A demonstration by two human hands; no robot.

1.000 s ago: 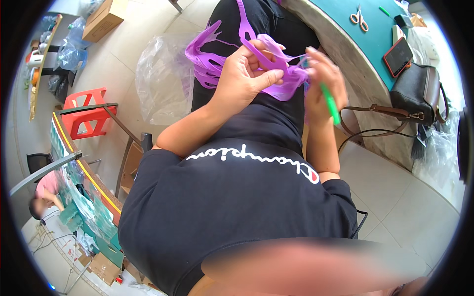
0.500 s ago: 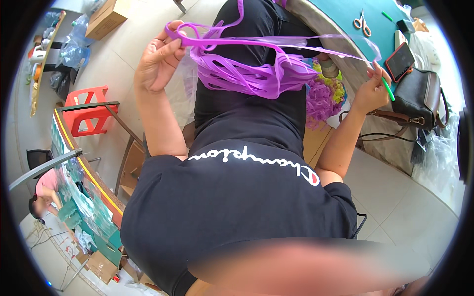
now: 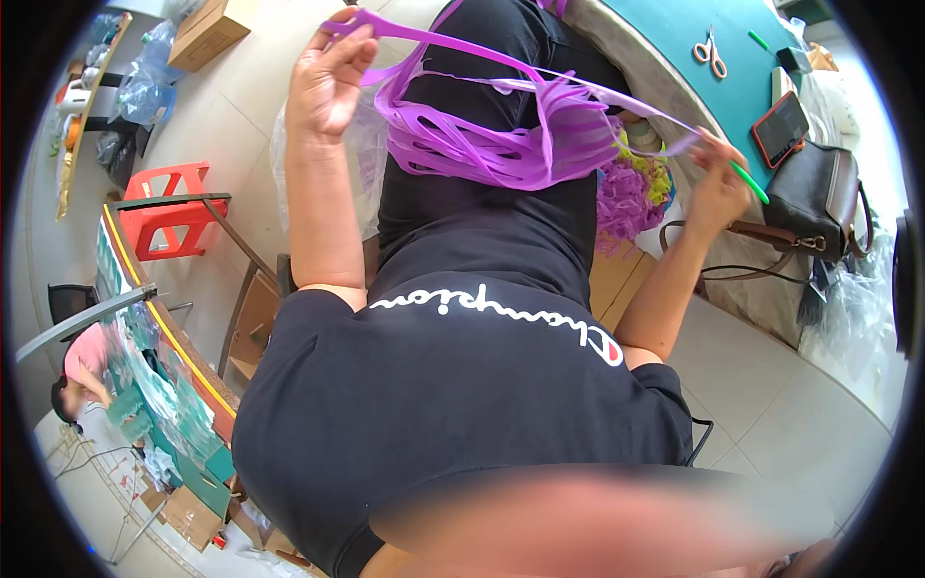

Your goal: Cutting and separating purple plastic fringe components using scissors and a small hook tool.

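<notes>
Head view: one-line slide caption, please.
Left hand and right hand hold purple stringy material over black trousers, a slim green tool also in the right.

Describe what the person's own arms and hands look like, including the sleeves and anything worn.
The left hand and right hand are bare, with no gloves visible. The forearms are uncovered, and no watch or bracelet shows. The short black sleeves end near the elbows, part of a black shirt with white script lettering and a small red mark.
</notes>
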